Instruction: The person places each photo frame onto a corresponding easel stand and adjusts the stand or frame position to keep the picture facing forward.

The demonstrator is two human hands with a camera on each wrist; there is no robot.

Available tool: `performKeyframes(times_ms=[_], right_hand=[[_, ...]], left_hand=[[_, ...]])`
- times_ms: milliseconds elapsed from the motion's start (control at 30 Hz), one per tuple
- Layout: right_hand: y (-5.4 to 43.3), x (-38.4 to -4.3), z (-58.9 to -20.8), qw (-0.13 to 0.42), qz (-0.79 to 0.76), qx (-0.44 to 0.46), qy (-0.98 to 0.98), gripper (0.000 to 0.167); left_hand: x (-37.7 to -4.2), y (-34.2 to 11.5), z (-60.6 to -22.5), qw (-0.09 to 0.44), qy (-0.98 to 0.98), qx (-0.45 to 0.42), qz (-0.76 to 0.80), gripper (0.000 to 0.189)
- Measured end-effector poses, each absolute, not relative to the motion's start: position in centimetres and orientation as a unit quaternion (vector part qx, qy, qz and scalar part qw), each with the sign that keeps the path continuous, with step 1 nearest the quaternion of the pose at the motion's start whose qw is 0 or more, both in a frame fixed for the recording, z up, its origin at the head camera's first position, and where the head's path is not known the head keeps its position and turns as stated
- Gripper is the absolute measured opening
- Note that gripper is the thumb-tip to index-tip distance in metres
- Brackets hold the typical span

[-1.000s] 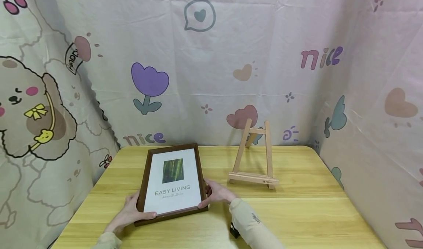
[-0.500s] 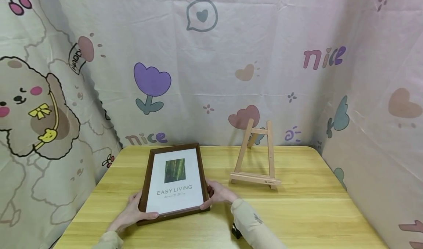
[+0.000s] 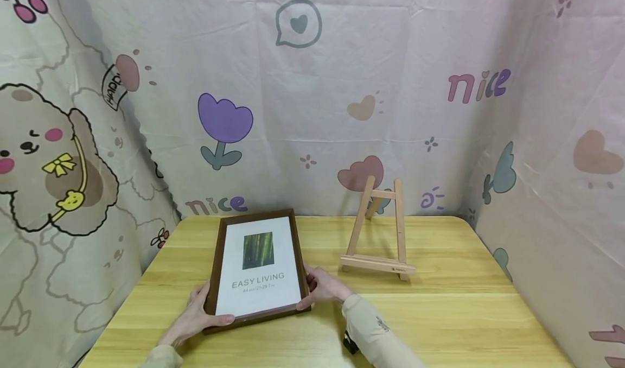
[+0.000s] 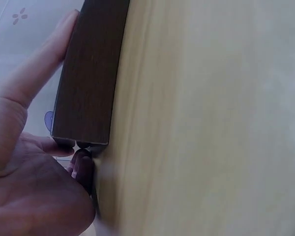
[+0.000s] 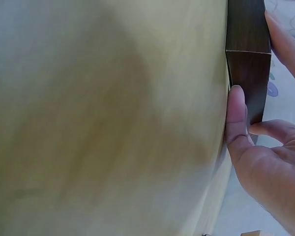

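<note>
A brown picture frame [image 3: 259, 257] with a white "EASY LIVING" insert and a small green picture lies slightly turned on the left half of the table. My left hand [image 3: 195, 312] grips its near left corner, thumb over the front edge. On the opposite side, my right hand [image 3: 324, 287] holds the near right corner, with its thumb on the front too. In the left wrist view, fingers curl under the dark frame edge [image 4: 91, 73]. The right wrist view has fingers on both faces of the frame's corner [image 5: 250, 73].
A small wooden easel [image 3: 376, 263] stands on the right half of the light wood table [image 3: 449, 313]. Behind the table hangs a printed curtain [image 3: 312, 86], which also runs along both sides. A small black object [image 3: 349, 344] shows beside my right sleeve.
The far edge of the picture frame has come up slightly in the head view. Both hands keep their grip at the near corners. The head view has shifted a little.
</note>
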State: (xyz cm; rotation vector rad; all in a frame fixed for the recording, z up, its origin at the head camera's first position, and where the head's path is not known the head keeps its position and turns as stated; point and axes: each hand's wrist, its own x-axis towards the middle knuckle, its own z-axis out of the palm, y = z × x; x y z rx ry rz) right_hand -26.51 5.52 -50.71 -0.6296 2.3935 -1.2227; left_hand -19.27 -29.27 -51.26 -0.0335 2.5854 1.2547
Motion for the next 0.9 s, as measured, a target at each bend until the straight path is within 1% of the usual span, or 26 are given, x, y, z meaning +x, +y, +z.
performKeyframes(times_ms=[233,367,533,667,900], right_hand=[[5.52,-26.49,-50.68,0.182,-0.455,-0.23,0.841,0.115],[5.56,-26.48,-50.71,0.178,-0.457,-0.233,0.84,0.117],[5.53,-26.52,-50.85,0.172,-0.457,-0.237,0.84,0.121],[5.49,-26.6,-50.89,0.167,-0.456,-0.235,0.842,0.123],[5.4,-26.56,-50.83,0.16,-0.453,-0.237,0.844,0.123]], left_hand=[[-19.19,-29.84,-51.06,0.156,0.88,0.009,0.449,0.136],[-19.12,-29.89,-51.12,0.151,0.872,0.021,0.465,0.136],[-19.03,-29.82,-51.12,0.15,0.868,0.013,0.473,0.138],[-18.95,-29.7,-51.1,0.14,0.869,0.012,0.474,0.139],[-18.78,-29.6,-51.17,0.131,0.867,0.008,0.48,0.14]])
